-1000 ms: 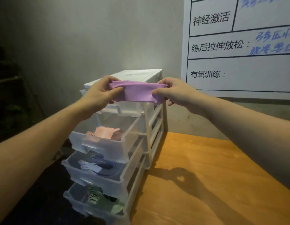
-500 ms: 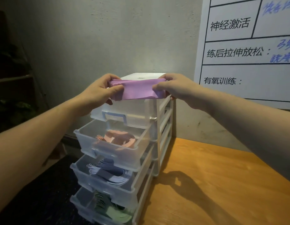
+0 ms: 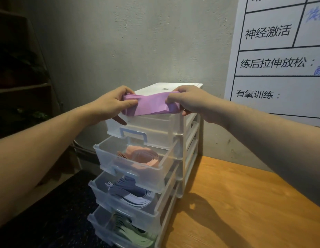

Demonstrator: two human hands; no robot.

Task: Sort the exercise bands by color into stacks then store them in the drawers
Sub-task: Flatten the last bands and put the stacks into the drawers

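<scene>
I counted four clear drawers (image 3: pixel 137 169) in one cabinet (image 3: pixel 189 151), four band bundles: purple (image 3: pixel 152 104), pink (image 3: pixel 143 156), blue (image 3: pixel 134 194), green (image 3: pixel 137 235), plus two hands.

White wall chart (image 3: pixel 281 68) right of the drawer unit (image 3: pixel 173 122), printed black rows reading 神经激活, below it 练后拉伸放松:, lowest 有氧训练:, blue handwriting at chart's right edge illegible, small dark mark on drawer unit top unreadable

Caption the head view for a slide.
Both hands, left hand and right hand, hold purple bands over the open top drawer.
</scene>
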